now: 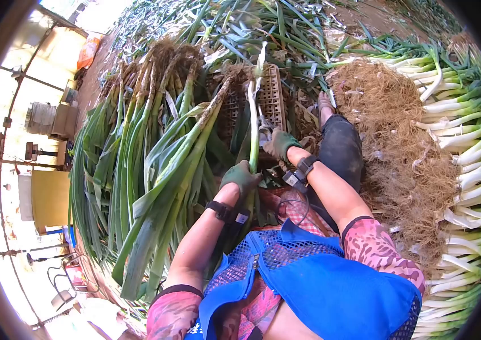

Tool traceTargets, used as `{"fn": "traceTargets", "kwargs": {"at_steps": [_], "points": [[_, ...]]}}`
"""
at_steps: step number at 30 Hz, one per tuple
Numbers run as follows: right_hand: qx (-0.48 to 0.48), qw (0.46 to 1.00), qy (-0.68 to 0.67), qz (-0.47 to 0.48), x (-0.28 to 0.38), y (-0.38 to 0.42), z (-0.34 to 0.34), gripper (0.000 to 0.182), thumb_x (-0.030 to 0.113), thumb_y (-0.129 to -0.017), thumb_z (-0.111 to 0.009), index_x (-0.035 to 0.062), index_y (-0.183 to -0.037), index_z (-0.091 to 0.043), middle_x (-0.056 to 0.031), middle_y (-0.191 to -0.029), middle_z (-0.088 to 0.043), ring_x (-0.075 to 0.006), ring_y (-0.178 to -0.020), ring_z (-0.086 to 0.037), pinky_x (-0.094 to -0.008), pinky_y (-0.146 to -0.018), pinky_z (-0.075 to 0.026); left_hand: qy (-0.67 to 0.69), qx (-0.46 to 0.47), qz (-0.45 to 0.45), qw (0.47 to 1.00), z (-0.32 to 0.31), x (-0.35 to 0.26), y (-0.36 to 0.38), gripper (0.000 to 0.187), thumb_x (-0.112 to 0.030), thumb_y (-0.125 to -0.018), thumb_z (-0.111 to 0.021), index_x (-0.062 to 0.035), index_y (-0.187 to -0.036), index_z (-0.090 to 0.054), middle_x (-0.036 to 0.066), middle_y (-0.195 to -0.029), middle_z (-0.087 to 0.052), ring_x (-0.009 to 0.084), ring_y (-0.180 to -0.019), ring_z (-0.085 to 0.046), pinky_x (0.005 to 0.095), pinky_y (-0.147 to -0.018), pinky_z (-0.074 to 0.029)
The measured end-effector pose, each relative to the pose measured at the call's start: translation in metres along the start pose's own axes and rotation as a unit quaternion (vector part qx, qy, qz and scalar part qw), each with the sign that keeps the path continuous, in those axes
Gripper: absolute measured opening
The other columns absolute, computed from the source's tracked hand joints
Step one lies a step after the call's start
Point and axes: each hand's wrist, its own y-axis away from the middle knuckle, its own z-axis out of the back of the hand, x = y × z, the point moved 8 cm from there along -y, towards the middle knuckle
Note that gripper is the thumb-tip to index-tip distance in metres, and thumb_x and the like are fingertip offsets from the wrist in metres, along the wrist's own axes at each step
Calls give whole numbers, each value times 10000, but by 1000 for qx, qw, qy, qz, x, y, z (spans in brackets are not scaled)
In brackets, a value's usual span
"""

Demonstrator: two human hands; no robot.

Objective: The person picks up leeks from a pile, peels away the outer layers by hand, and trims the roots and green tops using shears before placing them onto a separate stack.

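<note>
My left hand (240, 177), in a green glove, is closed around a leek (253, 122). The leek stands nearly upright in this view, its pale shaft rising above the fist. My right hand (279, 144), gloved too, has its fingers curled round a small grey metal tool (264, 127) right beside the shaft; I cannot tell its exact kind. Behind them is a brown slatted plastic crate (273, 96). Untrimmed leeks (161, 124) with muddy roots and long green leaves lie heaped left of my hands.
At the right, cleaned white-stemmed leeks (470, 158) form a long row, their brown roots (393, 147) pointing inward. Loose green leaves (223, 25) litter the ground at the back. My bent leg (340, 150) is beside my right hand. Boxes (53, 119) line the left side.
</note>
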Motion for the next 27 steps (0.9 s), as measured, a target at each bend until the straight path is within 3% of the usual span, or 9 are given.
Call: {"fn": "traceTargets", "kwargs": {"at_steps": [2, 7, 10, 13, 18, 21, 23, 25, 27], "points": [[-35, 999, 13, 10, 3, -2, 9, 560, 369, -775, -699, -56, -1128, -609, -293, -1066, -658, -404, -1049, -639, -441, -881, -516, 5, -3, 3, 1000, 2, 2, -2, 514, -398, -769, -708, 1, -1082, -627, 218, -1002, -685, 330, -965, -671, 404, -828, -513], [16, 998, 44, 49, 34, -17, 9, 472, 340, -770, -707, -38, -1050, -662, -278, -1011, -672, -384, -1001, -660, -427, -850, -520, 11, -11, 17, 1000, -5, 14, -4, 511, -384, -776, -702, 10, -1089, -616, 222, -1006, -684, 342, -965, -669, 409, -842, -511], [12, 1000, 17, -6, 33, -31, 16, 492, 343, -762, -705, -36, -1073, -672, -283, -1016, -670, -373, -994, -669, -424, -835, -533, -16, -12, 23, 1000, -3, 7, 0, 514, -395, -786, -686, 6, -1100, -614, 230, -1028, -680, 354, -992, -662, 422, -864, -508], [-12, 997, 52, 64, 49, -22, 13, 481, 348, -764, -697, -37, -1052, -678, -287, -1014, -668, -375, -1000, -666, -430, -842, -533, -54, -12, 28, 998, 0, 2, 3, 511, -408, -807, -662, -6, -1119, -614, 233, -1073, -674, 360, -1034, -652, 437, -890, -507], [11, 998, 50, 32, 34, -1, 4, 515, 346, -755, -689, -51, -1079, -635, -289, -999, -669, -398, -991, -658, -445, -844, -527, -79, -35, 13, 996, -7, -4, -2, 503, -419, -798, -670, -6, -1079, -617, 235, -1039, -679, 374, -1004, -655, 445, -870, -510], [27, 996, 55, 59, 41, 20, -3, 519, 312, -767, -672, -40, -1136, -578, -285, -1023, -664, -403, -1008, -649, -437, -864, -519, -131, -14, 22, 991, 0, -13, 9, 481, -427, -817, -655, -17, -1067, -634, 233, -1056, -680, 360, -1020, -660, 450, -868, -521], [44, 996, 78, 29, 25, 18, -16, 470, 291, -771, -698, -39, -1100, -642, -271, -1064, -667, -383, -1042, -652, -421, -881, -527, -212, 14, 11, 977, 26, -22, 21, 417, -404, -848, -621, -42, -1051, -657, 228, -1058, -685, 354, -1018, -668, 452, -866, -532], [55, 997, 56, 19, 11, 20, -22, 495, 300, -775, -689, -50, -1118, -617, -278, -1064, -664, -386, -1037, -652, -419, -878, -523, -255, -139, 1, 957, 82, -21, 25, 302, -311, -865, -584, -72, -1031, -666, 210, -1032, -697, 374, -981, -678, 452, -848, -545], [57, 997, 39, 17, 4, 21, -20, 521, 310, -778, -677, -60, -1135, -592, -286, -1066, -659, -388, -1035, -651, -418, -878, -518, -315, -249, 7, 916, 151, -31, 52, 368, -363, -802, -702, -83, -1034, -649, 185, -1088, -677, 329, -1043, -651, 441, -862, -534]]}}
